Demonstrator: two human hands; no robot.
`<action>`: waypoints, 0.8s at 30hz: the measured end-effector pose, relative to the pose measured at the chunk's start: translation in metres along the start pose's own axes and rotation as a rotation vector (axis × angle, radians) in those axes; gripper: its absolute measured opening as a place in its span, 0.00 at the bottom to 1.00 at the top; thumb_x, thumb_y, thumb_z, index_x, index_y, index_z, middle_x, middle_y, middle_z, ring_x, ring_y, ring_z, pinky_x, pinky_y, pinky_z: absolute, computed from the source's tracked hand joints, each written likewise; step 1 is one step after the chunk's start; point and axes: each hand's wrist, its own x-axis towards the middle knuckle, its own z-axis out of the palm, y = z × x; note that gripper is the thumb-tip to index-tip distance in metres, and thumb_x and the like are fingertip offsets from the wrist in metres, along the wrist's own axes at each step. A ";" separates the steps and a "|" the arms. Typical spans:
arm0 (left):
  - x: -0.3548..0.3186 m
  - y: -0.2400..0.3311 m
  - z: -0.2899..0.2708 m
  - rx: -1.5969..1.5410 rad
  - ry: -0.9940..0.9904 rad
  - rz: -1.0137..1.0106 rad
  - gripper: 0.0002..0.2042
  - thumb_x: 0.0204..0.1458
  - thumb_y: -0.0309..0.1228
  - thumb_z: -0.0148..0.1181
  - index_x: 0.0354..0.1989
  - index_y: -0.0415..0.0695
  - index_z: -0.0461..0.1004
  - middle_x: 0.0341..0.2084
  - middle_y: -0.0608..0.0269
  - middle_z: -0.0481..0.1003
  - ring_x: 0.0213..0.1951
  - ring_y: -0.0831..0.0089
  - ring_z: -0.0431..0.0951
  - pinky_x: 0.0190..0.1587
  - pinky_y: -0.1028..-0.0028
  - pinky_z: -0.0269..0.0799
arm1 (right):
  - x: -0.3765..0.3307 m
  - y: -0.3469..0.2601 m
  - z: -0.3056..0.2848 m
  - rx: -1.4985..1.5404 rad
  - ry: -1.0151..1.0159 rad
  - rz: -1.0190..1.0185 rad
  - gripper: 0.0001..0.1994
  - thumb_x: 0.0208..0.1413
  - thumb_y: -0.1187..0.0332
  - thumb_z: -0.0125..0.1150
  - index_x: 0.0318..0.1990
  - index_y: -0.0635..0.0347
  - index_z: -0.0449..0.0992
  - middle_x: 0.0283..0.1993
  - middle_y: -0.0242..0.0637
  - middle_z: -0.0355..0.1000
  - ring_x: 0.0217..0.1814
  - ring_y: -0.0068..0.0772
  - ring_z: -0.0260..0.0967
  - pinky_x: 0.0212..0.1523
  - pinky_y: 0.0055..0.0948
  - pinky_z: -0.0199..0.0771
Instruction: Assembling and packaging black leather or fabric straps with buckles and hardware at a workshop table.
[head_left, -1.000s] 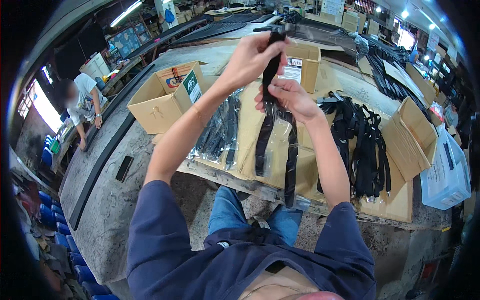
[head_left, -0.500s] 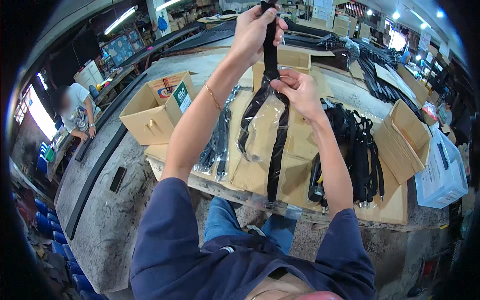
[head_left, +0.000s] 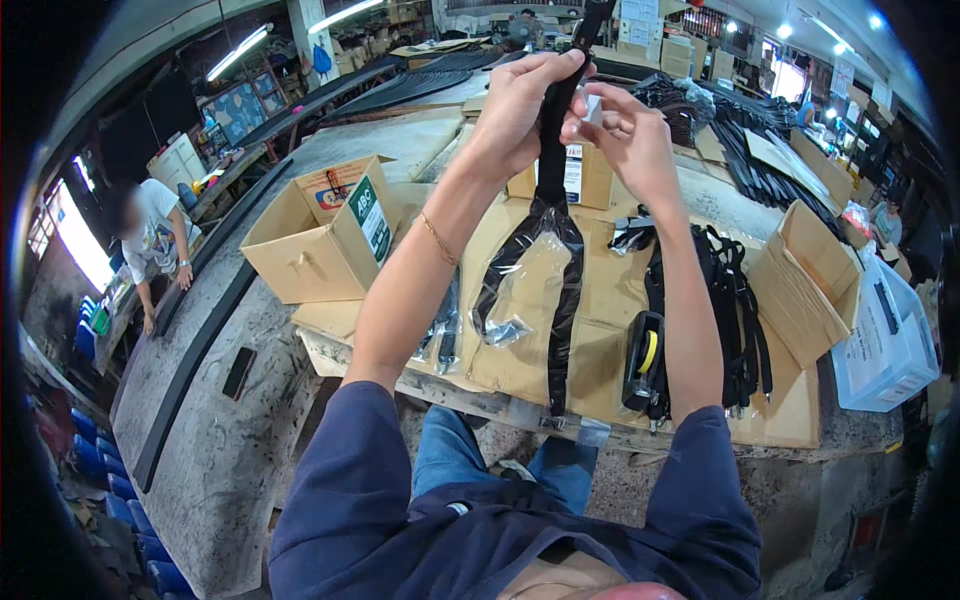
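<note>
My left hand is closed around the black strap of a pair of suspenders, held up in front of me. Below the grip the strap splits into two legs covered in clear plastic, which hang to the cardboard sheet. My right hand pinches a small white tag-like piece beside the strap; its exact kind does not show. Right of the hanging legs lies a bundle of black suspenders with metal clips. A black tool with a yellow ring rests against that bundle.
Open cardboard boxes stand at left and right, another box behind my hands. A clear plastic bin sits far right. Long black strips and a phone lie left, near another person.
My right hand has left the join of the strap and risen beside my left hand, now with the white piece in its fingers. The left hand has lowered slightly.
</note>
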 end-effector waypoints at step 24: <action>-0.058 -0.057 -0.001 0.085 0.107 -0.084 0.14 0.60 0.36 0.48 0.39 0.35 0.71 0.28 0.60 0.73 0.27 0.74 0.74 0.31 0.74 0.71 | -0.067 -0.043 0.022 -0.026 -0.025 0.374 0.17 0.57 0.62 0.57 0.23 0.67 0.75 0.17 0.31 0.69 0.17 0.16 0.60 0.20 0.21 0.58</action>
